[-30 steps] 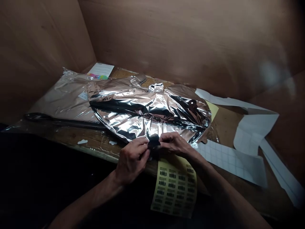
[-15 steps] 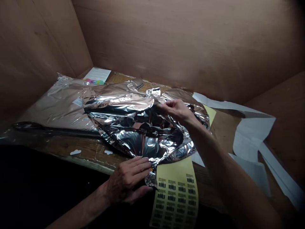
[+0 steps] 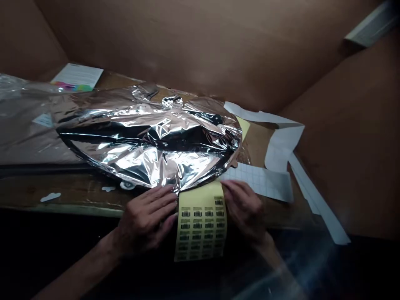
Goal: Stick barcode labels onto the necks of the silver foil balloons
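Observation:
A crinkled silver foil balloon (image 3: 146, 137) lies flat across the wooden bench (image 3: 75, 193). A yellow sheet of barcode stickers (image 3: 200, 221) hangs over the bench's front edge, its top tucked under the foil. My left hand (image 3: 146, 218) lies flat, fingers stretched out, at the sheet's left edge just below the foil. My right hand (image 3: 245, 208) rests on the sheet's right edge, its fingers extended and touching the sheet's corner.
White grid-backed liner paper (image 3: 265, 181) and long white strips (image 3: 309, 196) lie to the right. A clear plastic bag (image 3: 28, 129) is at the left, a printed leaflet (image 3: 77, 77) at the back. Small white sticker scraps (image 3: 50, 196) dot the bench. Brown board walls enclose it.
My right hand came back from the middle of the foil to the sticker sheet's right edge. The foil now lies flatter. The view has swung to the right.

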Tool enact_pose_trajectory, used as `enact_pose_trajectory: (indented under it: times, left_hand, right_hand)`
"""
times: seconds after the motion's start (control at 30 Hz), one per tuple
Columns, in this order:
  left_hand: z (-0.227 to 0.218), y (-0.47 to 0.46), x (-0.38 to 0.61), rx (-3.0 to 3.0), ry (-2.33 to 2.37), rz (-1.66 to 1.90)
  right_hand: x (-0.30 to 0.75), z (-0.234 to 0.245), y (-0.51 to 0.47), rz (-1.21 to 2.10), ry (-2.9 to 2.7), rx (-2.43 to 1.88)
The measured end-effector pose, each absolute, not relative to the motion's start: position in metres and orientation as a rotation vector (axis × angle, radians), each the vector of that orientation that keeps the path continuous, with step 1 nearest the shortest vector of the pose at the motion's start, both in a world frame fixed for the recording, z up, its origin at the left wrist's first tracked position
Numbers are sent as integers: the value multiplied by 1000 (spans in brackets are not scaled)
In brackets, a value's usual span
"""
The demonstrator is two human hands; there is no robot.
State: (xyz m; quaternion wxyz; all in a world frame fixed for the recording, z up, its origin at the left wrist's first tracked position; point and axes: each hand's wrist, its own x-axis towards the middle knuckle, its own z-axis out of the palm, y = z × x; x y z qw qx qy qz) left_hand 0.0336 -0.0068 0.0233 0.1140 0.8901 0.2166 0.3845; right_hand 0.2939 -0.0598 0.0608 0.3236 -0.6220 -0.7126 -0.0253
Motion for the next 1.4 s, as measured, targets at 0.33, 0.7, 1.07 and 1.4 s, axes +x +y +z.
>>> enact_pose_trajectory:
  times: [0.33, 0.7, 1.07, 1.4]
  left_hand:
    - [8, -17, 81, 2849, 678, 729]
    - [9, -17, 79, 2840, 680, 672]
    - [8, -17, 78, 2829, 678, 655]
    - [8, -15, 80, 2818, 678, 674]
  right_hand:
    - [319, 18, -96, -60, -1981, -1604]
    - [321, 29, -85, 209, -1858, -1651]
    - [318, 42, -80, 445, -1805, -1826]
    - [319, 54, -85, 581, -1636, -1810]
